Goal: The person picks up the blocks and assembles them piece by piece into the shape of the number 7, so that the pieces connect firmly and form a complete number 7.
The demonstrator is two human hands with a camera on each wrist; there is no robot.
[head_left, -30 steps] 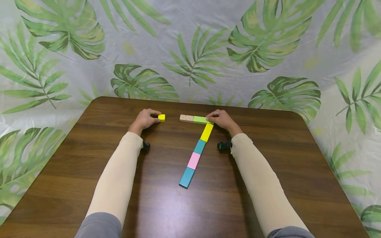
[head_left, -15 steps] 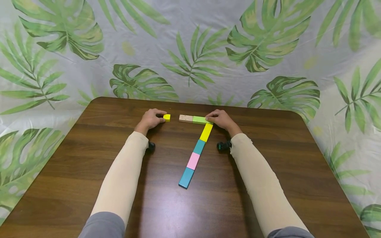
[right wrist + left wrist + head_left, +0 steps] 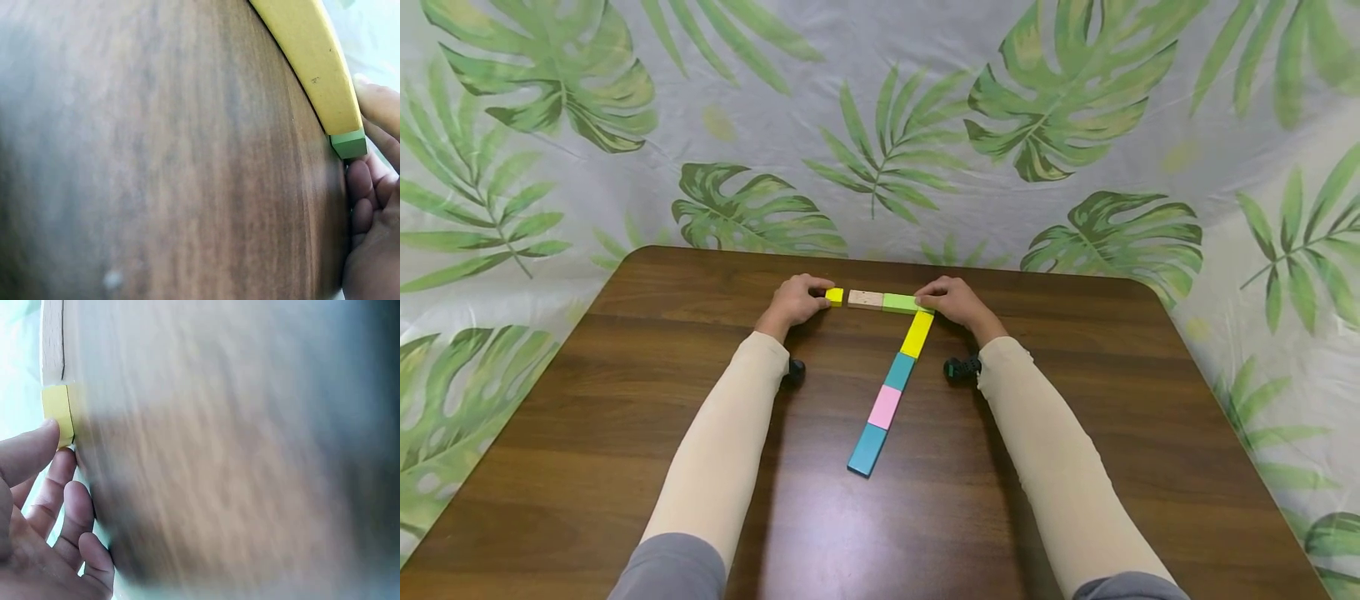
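My left hand (image 3: 795, 302) pinches a small yellow block (image 3: 835, 297) between thumb and fingers. A narrow gap parts that block from a plain wooden block (image 3: 866, 300) to its right. In the left wrist view, the thumb lies against the yellow block (image 3: 57, 412) below the end of the wooden block (image 3: 52, 344). Touching the wooden block is a light green block (image 3: 898, 303), whose right end my right hand (image 3: 955, 300) holds with its fingertips. In the right wrist view, the green block's end (image 3: 350, 145) shows beyond a longer yellow block (image 3: 319, 69).
From the green block's right end a slanting row runs toward me: the longer yellow block (image 3: 917, 335), a teal block (image 3: 900, 372), a pink block (image 3: 885, 407) and another teal block (image 3: 867, 450). All lie flat on the brown wooden table (image 3: 1037, 517). A leaf-patterned cloth (image 3: 887, 150) hangs behind.
My left hand has slid the small yellow block rightward, narrowing its gap to the wooden block. The right hand and the other blocks have stayed in place.
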